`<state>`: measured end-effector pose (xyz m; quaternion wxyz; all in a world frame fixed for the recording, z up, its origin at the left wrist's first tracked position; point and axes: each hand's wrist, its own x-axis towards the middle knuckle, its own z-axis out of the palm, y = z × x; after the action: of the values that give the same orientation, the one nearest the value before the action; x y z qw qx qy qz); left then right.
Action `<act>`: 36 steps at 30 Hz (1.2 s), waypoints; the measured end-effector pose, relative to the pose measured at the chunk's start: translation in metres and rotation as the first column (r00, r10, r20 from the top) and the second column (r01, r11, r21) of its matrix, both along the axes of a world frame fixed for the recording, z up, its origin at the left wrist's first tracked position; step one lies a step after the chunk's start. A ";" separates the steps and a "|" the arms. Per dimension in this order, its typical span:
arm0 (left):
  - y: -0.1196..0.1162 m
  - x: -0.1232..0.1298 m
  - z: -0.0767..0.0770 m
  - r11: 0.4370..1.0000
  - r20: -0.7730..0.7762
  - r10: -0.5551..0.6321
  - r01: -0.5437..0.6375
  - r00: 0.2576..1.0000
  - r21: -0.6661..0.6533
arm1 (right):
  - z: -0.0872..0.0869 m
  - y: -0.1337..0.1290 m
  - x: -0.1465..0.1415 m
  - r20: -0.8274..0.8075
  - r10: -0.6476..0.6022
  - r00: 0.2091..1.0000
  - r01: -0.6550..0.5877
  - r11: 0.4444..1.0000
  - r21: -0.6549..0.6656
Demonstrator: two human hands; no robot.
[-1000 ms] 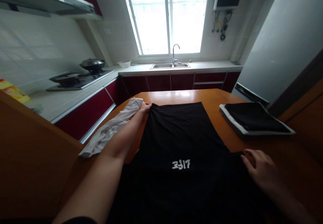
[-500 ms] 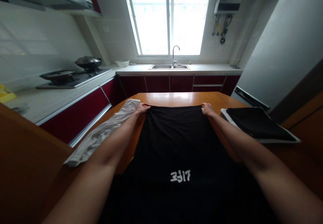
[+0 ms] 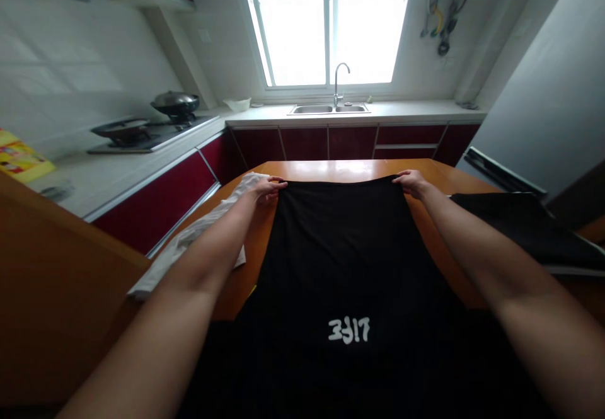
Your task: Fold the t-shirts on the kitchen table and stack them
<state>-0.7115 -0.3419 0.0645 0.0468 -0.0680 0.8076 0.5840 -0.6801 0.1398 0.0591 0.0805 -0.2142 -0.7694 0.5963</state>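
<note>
A black T-shirt with white lettering, upside down to me, is spread over the wooden table and runs down toward my body. My left hand pinches the far left corner of its hem. At the far right corner my right hand grips the same edge, which is stretched between both hands and dips slightly in the middle. A crumpled white garment lies along the table's left side, partly behind my left forearm. The near end of the T-shirt blends into the dark at the bottom.
Folded black cloth with a pale edge lies at the table's right, beside a grey fridge. Beyond the table stand a counter with a sink and a stove carrying two pans. A yellow package sits far left.
My view has tipped downward and shifted left. My right hand has moved farther from my left, and the T-shirt's far edge looks wider. Both hands keep their hold.
</note>
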 end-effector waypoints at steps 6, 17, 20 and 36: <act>0.010 -0.008 -0.024 0.978 -0.151 0.119 -0.143 0.981 -0.154 | 0.000 0.001 -0.007 -0.008 -0.058 0.998 0.059 0.995 0.077; 0.043 0.022 -0.028 0.837 -0.474 -0.069 -0.208 0.878 -0.507 | -0.030 -0.042 0.014 -0.131 0.050 0.990 0.044 0.780 0.624; 0.050 0.062 -0.036 0.705 -0.415 -0.371 -0.039 0.831 -0.708 | -0.036 -0.068 0.034 -0.061 0.248 0.967 -0.096 0.573 0.814; 0.029 0.132 -0.042 0.555 -0.146 -0.394 0.108 0.907 -0.825 | -0.026 -0.118 0.085 0.124 0.352 0.928 -0.294 0.484 0.824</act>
<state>-0.5799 -0.3127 0.0223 -0.0340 0.1300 0.9798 0.1482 -0.5951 0.0223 0.0331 0.0821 0.0160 -0.9815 0.1720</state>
